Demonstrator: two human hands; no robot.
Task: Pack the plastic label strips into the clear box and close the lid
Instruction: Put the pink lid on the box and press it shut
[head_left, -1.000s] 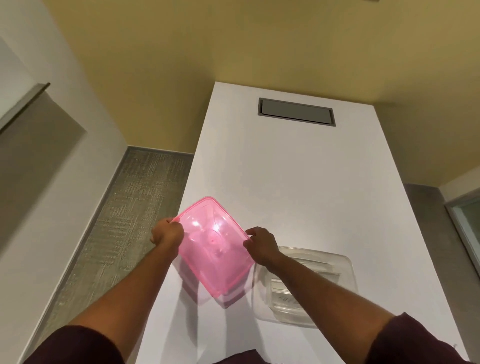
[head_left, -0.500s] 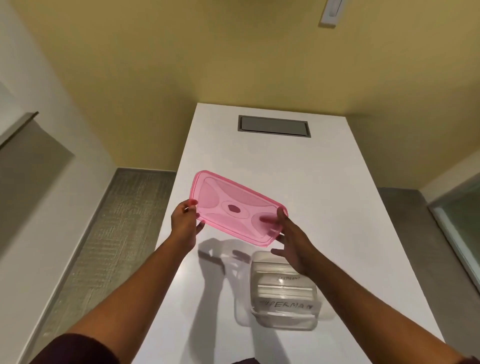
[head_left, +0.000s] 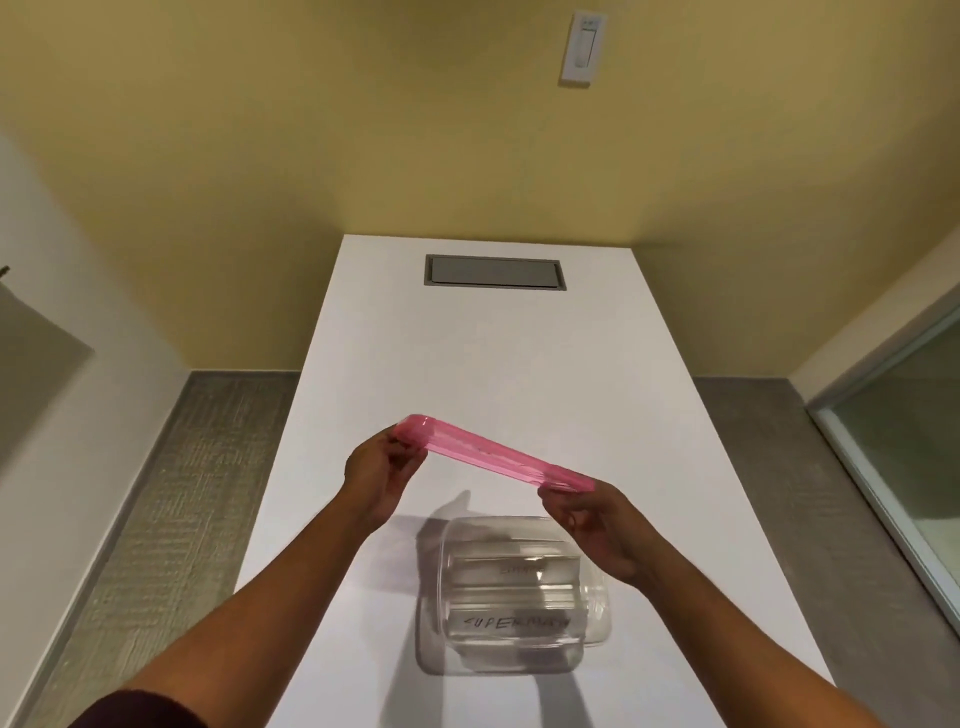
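Both hands (head_left: 382, 475) pinch pink lid (head_left: 493, 451) above clear box (head_left: 511, 597).

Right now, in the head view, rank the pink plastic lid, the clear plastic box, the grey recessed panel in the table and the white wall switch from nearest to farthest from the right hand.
1. Pink plastic lid: gripped by the right hand.
2. Clear plastic box: just below that hand.
3. Grey recessed panel: table's far end.
4. White wall switch: high on the wall beyond.

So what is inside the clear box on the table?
The clear box holds plastic label strips; one reads roughly "SUPERMAN". The count is unclear, as they overlap. The pink lid is above it, not on.
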